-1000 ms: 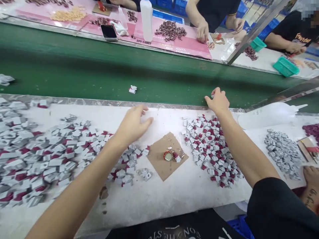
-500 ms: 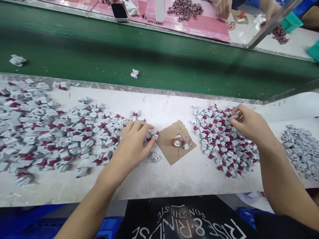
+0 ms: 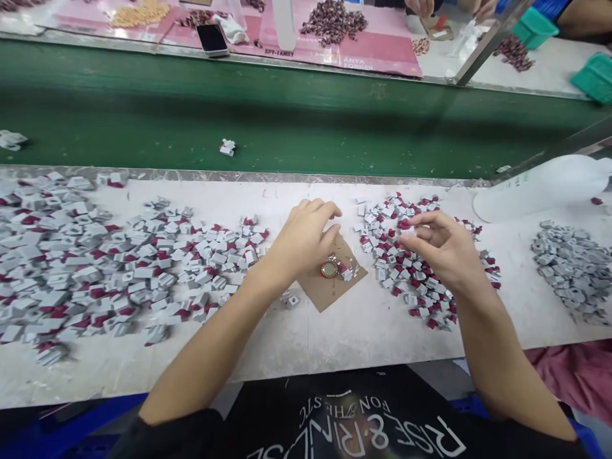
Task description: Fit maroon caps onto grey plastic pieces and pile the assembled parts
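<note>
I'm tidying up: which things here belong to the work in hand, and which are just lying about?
Seemingly in use:
small piece pinched by the right hand
cardboard near the left hand
left pile, right pile

Probably just lying about:
phone
white cloth

Lane along near tabletop (image 3: 344,344), this side of cardboard (image 3: 325,298); left hand (image 3: 306,236) overhangs cardboard's far-left side. Rightward obstacles: parts pile (image 3: 415,280), white bottle (image 3: 540,186).

The pink mat (image 3: 387,39) reads "SPY-FAMILY" and "ANYA FORGER", the black shirt (image 3: 335,396) "RISE &".
</note>
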Tool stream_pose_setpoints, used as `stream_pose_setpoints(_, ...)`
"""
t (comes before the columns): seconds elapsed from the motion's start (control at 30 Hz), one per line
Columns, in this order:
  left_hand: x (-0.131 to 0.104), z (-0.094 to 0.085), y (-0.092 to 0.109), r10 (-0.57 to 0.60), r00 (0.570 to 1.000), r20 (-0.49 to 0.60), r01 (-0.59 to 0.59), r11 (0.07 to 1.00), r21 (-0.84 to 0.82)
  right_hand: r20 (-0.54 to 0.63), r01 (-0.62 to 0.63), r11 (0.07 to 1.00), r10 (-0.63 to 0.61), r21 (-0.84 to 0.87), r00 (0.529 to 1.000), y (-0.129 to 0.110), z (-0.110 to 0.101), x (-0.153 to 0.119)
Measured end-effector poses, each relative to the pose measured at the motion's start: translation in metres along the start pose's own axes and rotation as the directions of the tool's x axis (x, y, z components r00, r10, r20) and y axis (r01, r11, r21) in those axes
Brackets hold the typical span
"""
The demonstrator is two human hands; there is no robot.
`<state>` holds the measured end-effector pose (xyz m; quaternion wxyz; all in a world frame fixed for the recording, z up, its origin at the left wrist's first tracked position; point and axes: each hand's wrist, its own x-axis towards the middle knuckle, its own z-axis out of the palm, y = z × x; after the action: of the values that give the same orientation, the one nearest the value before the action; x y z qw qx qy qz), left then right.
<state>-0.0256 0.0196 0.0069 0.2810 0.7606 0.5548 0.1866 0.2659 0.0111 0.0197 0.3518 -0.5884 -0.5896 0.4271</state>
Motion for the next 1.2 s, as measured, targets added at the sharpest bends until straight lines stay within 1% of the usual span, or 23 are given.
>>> stream_pose_setpoints(0.1,0.034,0.01,0.003,0.056,0.989,0.134,-0.058,0.998,0.013,0.063,-0.076,0.991,0.07,0.106,0.996,0.006,0.01,-0.006)
stream_pose_setpoints(0.2,0.058,0.022,0.001,0.089,0.969,0.23,-0.105,0.993,0.057,0.094,-0.14,0.976,0.126,0.169,0.988,0.011,0.013,-0.015)
stream_pose_setpoints(0.27,0.067,0.029,0.0,0.115,0.958,0.262,-0.141,0.986,0.084,0.111,-0.164,0.967,0.144,0.196,0.983,0.014,0.015,-0.021)
stream_pose_setpoints(0.37,0.073,0.036,-0.001,0.147,0.96,0.239,-0.173,0.98,0.096,0.107,-0.172,0.958,0.151,0.23,0.983,0.017,0.018,-0.027)
stream_pose_setpoints(0.43,0.071,0.037,-0.001,0.133,0.971,0.198,-0.148,0.987,0.061,0.102,-0.172,0.949,0.15,0.263,0.983,0.018,0.021,-0.029)
stream_pose_setpoints(0.5,0.066,0.035,0.0,0.084,0.985,0.15,-0.081,0.996,-0.024,0.112,-0.168,0.939,0.14,0.301,0.984,0.02,0.025,-0.029)
stream_pose_setpoints(0.6,0.052,0.027,-0.001,-0.005,0.998,0.067,0.019,0.98,-0.2,0.098,-0.143,0.933,0.117,0.331,0.988,0.023,0.029,-0.029)
stream_pose_setpoints(0.67,0.042,0.021,-0.005,-0.052,0.999,0.004,0.051,0.967,-0.251,0.063,-0.128,0.938,0.114,0.323,0.991,0.025,0.032,-0.03)
stream_pose_setpoints(0.7,0.036,0.017,-0.009,-0.068,0.997,-0.025,0.06,0.969,-0.239,0.056,-0.129,0.94,0.117,0.316,0.992,0.026,0.034,-0.03)
stream_pose_setpoints(0.77,0.026,0.012,-0.017,-0.091,0.993,-0.071,0.078,0.982,-0.17,0.075,-0.14,0.939,0.123,0.314,0.99,0.027,0.038,-0.031)
stream_pose_setpoints(0.9,0.013,0.007,-0.037,-0.14,0.984,-0.111,0.135,0.989,-0.054,0.136,-0.153,0.917,0.109,0.369,0.985,0.024,0.049,-0.033)
stream_pose_setpoints(0.97,0.008,0.007,-0.047,-0.187,0.971,-0.147,0.188,0.982,-0.009,0.169,-0.165,0.916,0.109,0.366,0.98,0.021,0.054,-0.036)
stream_pose_setpoints(1.07,0.004,0.008,-0.06,-0.256,0.941,-0.222,0.278,0.958,0.073,0.215,-0.18,0.928,0.113,0.325,0.97,0.018,0.06,-0.042)
stream_pose_setpoints(1.13,0.002,0.008,-0.064,-0.269,0.937,-0.223,0.296,0.95,0.099,0.217,-0.179,0.931,0.113,0.318,0.97,0.017,0.064,-0.046)
stream_pose_setpoints(1.2,0.001,0.008,-0.067,-0.255,0.95,-0.183,0.272,0.959,0.079,0.213,-0.168,0.931,0.101,0.324,0.972,0.018,0.068,-0.048)
